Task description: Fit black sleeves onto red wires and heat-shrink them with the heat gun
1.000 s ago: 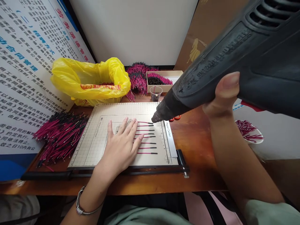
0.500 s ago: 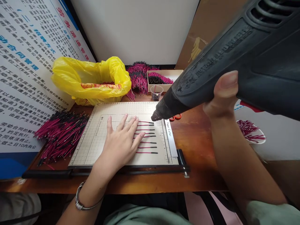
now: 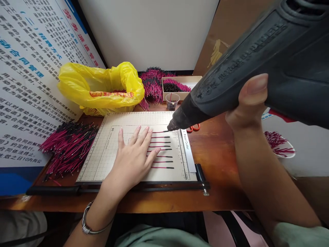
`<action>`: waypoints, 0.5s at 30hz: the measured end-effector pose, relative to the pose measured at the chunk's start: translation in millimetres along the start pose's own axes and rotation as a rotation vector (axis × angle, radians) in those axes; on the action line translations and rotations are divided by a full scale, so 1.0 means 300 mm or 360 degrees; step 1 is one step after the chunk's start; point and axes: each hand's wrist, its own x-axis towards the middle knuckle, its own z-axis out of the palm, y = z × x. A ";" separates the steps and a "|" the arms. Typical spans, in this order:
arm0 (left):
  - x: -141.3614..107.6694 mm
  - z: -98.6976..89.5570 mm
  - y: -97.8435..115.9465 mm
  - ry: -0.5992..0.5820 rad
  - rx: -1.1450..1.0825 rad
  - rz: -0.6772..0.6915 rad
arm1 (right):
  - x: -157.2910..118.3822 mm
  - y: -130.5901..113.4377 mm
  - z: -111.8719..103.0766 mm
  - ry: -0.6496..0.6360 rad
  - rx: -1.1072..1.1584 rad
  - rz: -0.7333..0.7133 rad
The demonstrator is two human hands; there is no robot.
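Observation:
My left hand (image 3: 136, 151) lies flat with fingers spread, holding down a row of several red wires (image 3: 160, 156) with black sleeved ends. The wires lie side by side on a cream paper cutter board (image 3: 102, 161), their sleeved ends pointing right past my hand. In my right hand (image 3: 250, 103) is a black heat gun (image 3: 226, 75), gripped from below with the thumb along its near side. Its nozzle tip points down and left, right at the sleeved end of the farthest wire; whether it touches I cannot tell.
A yellow plastic bag (image 3: 113, 97) stands behind the board. Piles of red and black wires (image 3: 70, 149) lie at left and at the back, beside a box (image 3: 185, 80) and a small clear cup (image 3: 171, 102). Orange scissor handles (image 3: 196, 127) show right of the board; a white bowl (image 3: 284, 154) is farther right.
The heat gun's nozzle has moved slightly right and away from me, to the end of the farthest wire. My left hand stays spread over the wires.

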 end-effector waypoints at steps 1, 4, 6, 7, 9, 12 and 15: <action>0.001 0.001 0.001 0.0002 0.0001 -0.0002 | 0.007 -0.018 0.006 0.0104 -0.0027 -0.0046; 0.009 0.005 0.001 -0.0007 0.0000 -0.0044 | 0.025 -0.057 0.022 0.0235 0.0029 -0.0098; 0.012 0.009 0.000 -0.0009 -0.0005 -0.0044 | 0.032 -0.070 0.031 0.0190 0.0102 -0.0082; 0.012 0.012 -0.002 -0.0006 -0.0006 -0.0035 | 0.034 -0.075 0.034 0.0135 0.0110 -0.0059; 0.009 0.017 -0.004 0.0001 -0.0011 -0.0015 | 0.034 -0.082 0.035 0.0045 0.0079 0.0009; 0.001 0.018 -0.006 -0.0003 -0.0021 -0.0011 | 0.026 -0.090 0.031 0.0130 0.0061 0.0067; -0.001 0.013 -0.005 -0.0007 -0.0025 -0.0010 | 0.016 -0.090 0.026 0.0254 0.0021 0.0032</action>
